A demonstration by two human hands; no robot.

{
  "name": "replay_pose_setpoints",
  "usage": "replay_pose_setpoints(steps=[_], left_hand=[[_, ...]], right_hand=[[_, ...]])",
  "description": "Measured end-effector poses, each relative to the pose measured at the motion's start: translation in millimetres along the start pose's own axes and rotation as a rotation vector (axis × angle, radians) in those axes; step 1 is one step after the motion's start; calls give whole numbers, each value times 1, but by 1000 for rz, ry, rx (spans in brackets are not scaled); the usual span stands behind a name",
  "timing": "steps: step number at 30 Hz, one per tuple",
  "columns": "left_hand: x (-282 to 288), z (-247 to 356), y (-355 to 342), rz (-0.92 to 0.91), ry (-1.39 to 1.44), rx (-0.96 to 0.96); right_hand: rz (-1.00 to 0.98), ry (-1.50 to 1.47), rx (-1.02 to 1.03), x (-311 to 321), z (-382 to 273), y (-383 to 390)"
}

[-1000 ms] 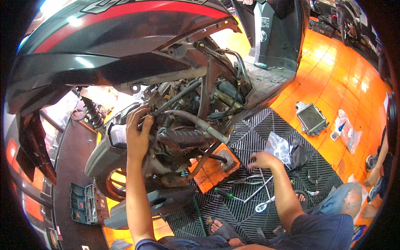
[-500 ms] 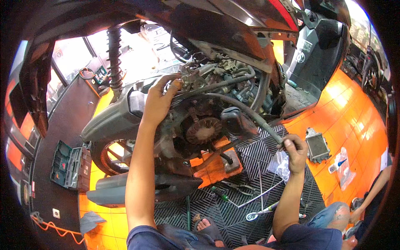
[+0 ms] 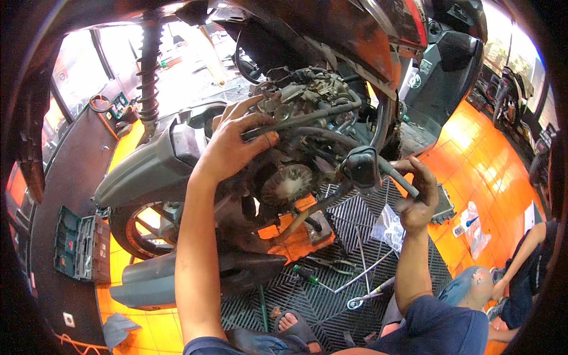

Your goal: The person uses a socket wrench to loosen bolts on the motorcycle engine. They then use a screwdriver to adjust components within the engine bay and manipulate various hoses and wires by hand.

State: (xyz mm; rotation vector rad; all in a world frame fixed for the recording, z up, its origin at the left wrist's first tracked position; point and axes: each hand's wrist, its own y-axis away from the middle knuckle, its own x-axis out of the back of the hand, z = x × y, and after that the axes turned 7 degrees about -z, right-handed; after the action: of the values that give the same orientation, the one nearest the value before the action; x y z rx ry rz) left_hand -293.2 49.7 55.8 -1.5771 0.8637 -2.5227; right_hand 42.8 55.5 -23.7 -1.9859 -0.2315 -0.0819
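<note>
A scooter's exposed engine fills the middle, with its round finned fan below. My left hand is closed round the near end of a dark rubber hose, thumb beneath and forefinger above. This hose runs right and bends down beside the engine. A second, greyish hose stretches out to the right. Its loose end lies in my right hand, between curled fingers and a blurred thumb. Close to that hose hangs a black boxy part.
Below lie a black ribbed mat, a green-handled screwdriver, pliers, a ratchet and a plastic bag. A radiator sits on the orange floor at right. Another person's arm is at lower right. A toolbox stands left.
My left hand has shifted from the engine's upper edge onto the dark hose, its thumb now below it. My right fingers have lifted and loosened around the greyish hose end. The view has shifted slightly.
</note>
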Motion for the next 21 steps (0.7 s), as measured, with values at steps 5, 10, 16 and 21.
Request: replay_pose_setpoints(steps=[5,10,16,21], left_hand=[[-1,-7,1,-10,85,1],[-2,-10,2,-1,88,-24],[-3,-13,6,7,100,-15],[-4,-11,-1,30,92,-21]], right_hand=[[119,-93,-180,-8,-17,-49],[102,112,-120,-11,-24,-105],[205,-290,-116,20,17,-54],[821,-134,-461,25,49,53]])
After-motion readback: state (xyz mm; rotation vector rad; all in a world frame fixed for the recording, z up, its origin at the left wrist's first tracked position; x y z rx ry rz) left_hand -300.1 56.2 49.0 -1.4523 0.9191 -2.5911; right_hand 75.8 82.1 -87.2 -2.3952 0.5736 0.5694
